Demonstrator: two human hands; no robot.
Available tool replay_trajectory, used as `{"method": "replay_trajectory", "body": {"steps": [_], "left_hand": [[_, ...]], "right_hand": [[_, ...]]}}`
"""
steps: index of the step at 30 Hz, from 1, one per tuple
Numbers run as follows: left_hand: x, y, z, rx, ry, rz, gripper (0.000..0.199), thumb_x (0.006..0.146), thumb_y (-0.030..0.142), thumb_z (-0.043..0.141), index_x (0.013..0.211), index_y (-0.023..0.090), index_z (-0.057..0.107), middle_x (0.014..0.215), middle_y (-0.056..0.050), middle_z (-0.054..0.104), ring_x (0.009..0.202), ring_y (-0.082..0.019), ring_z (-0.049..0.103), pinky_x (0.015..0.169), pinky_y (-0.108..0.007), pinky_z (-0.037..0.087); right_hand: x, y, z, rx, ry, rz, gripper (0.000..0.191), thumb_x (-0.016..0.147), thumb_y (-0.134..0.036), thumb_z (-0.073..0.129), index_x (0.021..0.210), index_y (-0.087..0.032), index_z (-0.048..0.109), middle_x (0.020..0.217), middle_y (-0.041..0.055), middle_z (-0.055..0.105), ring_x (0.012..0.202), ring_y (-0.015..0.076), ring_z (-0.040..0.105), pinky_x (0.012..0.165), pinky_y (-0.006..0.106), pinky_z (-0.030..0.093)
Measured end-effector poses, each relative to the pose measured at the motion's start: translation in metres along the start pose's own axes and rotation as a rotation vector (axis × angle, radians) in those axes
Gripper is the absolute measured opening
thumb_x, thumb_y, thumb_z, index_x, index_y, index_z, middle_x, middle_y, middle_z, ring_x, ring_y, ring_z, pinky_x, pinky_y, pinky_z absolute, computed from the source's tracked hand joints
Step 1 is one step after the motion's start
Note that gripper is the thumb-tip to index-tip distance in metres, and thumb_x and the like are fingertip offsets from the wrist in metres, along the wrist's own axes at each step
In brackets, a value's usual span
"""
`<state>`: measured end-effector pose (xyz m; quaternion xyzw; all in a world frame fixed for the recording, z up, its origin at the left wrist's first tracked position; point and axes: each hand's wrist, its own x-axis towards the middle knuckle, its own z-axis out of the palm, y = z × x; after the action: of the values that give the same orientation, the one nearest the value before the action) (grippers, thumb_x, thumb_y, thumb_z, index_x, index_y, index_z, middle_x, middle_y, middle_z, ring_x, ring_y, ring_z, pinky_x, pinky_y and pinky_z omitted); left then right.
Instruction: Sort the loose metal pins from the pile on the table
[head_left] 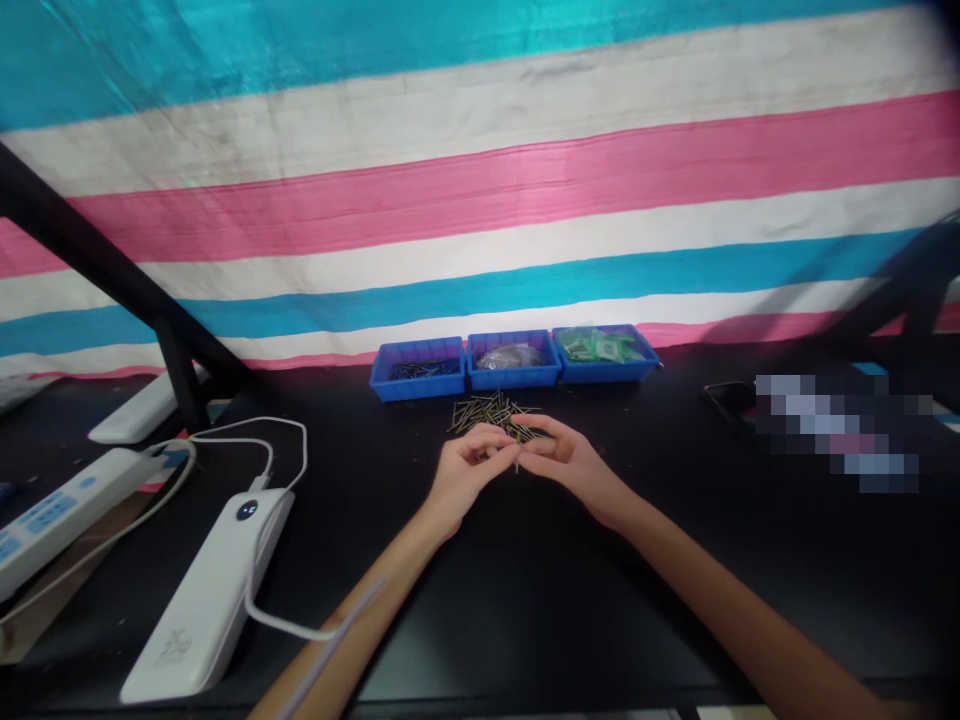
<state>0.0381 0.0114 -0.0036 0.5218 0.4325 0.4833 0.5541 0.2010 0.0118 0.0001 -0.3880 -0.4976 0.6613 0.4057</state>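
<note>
My left hand (474, 465) and my right hand (564, 458) meet tip to tip over the black table, fingers curled and thumbs almost touching. Pinched between their fingertips is a thin, brass-coloured piece that looks like a screw (517, 464); most of it is hidden by the fingers. Just beyond the hands lies a loose pile of long, thin brass-coloured screws (491, 410). The fingers overlap the near side of this pile.
Behind the pile stand three blue bins: one with dark screws (420, 370), one with clear bags (511, 357), one with green packets (600, 346). A white power bank (206, 600) with cables and a power strip (67, 510) lie left. A dark phone (727, 400) lies right.
</note>
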Motion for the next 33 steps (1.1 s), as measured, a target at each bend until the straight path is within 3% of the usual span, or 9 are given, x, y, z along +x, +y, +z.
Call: {"method": "replay_trajectory", "body": {"steps": [4, 11, 15, 18, 21, 25, 29, 33], "left_hand": [[-0.001, 0.001, 0.002, -0.019, -0.002, -0.023, 0.016, 0.068, 0.03, 0.068, 0.074, 0.016, 0.069, 0.089, -0.004, 0.056, 0.055, -0.004, 0.046, 0.042, -0.016, 0.031], [0.0, -0.003, 0.004, 0.035, 0.061, 0.027, 0.014, 0.067, 0.029, 0.069, 0.072, 0.016, 0.069, 0.081, -0.002, 0.055, 0.056, -0.005, 0.047, 0.047, -0.019, 0.037], [0.001, -0.005, 0.004, 0.073, 0.09, 0.067, 0.013, 0.068, 0.027, 0.069, 0.074, 0.016, 0.07, 0.08, -0.002, 0.056, 0.062, -0.006, 0.048, 0.055, -0.02, 0.04], [0.001, -0.004, 0.004, 0.088, 0.099, 0.041, 0.015, 0.067, 0.03, 0.069, 0.073, 0.015, 0.069, 0.081, -0.002, 0.056, 0.058, -0.005, 0.044, 0.05, -0.019, 0.037], [0.002, -0.004, 0.004, 0.08, 0.11, 0.015, 0.02, 0.067, 0.034, 0.069, 0.071, 0.015, 0.067, 0.083, -0.002, 0.055, 0.054, -0.004, 0.04, 0.042, -0.017, 0.03], [0.002, -0.005, 0.002, 0.071, 0.123, 0.0, 0.023, 0.068, 0.036, 0.067, 0.075, 0.014, 0.066, 0.086, -0.003, 0.056, 0.053, -0.004, 0.037, 0.04, -0.017, 0.027], [0.002, -0.006, 0.002, 0.094, 0.101, 0.016, 0.02, 0.071, 0.034, 0.065, 0.078, 0.016, 0.066, 0.082, -0.001, 0.055, 0.053, -0.004, 0.037, 0.045, -0.018, 0.03], [0.002, -0.009, 0.004, 0.205, 0.059, 0.116, 0.015, 0.07, 0.03, 0.066, 0.076, 0.016, 0.069, 0.078, -0.001, 0.055, 0.055, -0.005, 0.039, 0.052, -0.021, 0.035]], "right_hand": [[0.001, 0.006, -0.001, -0.065, -0.02, 0.026, 0.048, 0.066, -0.034, 0.07, 0.11, -0.019, 0.058, 0.079, 0.003, 0.07, 0.08, 0.0157, 0.064, 0.08, 0.033, 0.048], [0.004, 0.012, -0.003, -0.116, 0.06, -0.008, 0.04, 0.062, -0.038, 0.072, 0.096, -0.019, 0.065, 0.078, 0.0037, 0.071, 0.077, 0.0185, 0.065, 0.073, 0.033, 0.051], [0.003, 0.007, 0.0, -0.254, 0.025, -0.041, 0.025, 0.068, -0.039, 0.066, 0.081, -0.017, 0.069, 0.078, 0.0042, 0.07, 0.071, 0.0158, 0.063, 0.065, 0.028, 0.049], [0.001, 0.003, 0.001, -0.351, 0.007, -0.093, 0.021, 0.072, -0.036, 0.061, 0.073, -0.017, 0.069, 0.071, 0.0026, 0.068, 0.061, 0.0115, 0.058, 0.055, 0.023, 0.044], [0.001, 0.001, -0.001, -0.416, 0.053, -0.151, 0.019, 0.073, -0.034, 0.06, 0.07, -0.017, 0.068, 0.068, 0.0019, 0.067, 0.056, 0.0101, 0.054, 0.051, 0.022, 0.042], [0.003, 0.003, -0.004, -0.4, 0.158, -0.189, 0.02, 0.072, -0.036, 0.061, 0.071, -0.018, 0.068, 0.07, 0.0031, 0.068, 0.062, 0.0134, 0.058, 0.056, 0.026, 0.045], [0.004, 0.005, -0.005, -0.346, 0.272, -0.239, 0.021, 0.07, -0.038, 0.064, 0.078, -0.019, 0.069, 0.075, 0.0041, 0.067, 0.067, 0.0154, 0.059, 0.06, 0.028, 0.047], [0.006, 0.007, -0.006, -0.362, 0.279, -0.33, 0.018, 0.072, -0.036, 0.064, 0.078, -0.021, 0.07, 0.079, 0.0041, 0.064, 0.065, 0.0129, 0.054, 0.057, 0.026, 0.044]]}}
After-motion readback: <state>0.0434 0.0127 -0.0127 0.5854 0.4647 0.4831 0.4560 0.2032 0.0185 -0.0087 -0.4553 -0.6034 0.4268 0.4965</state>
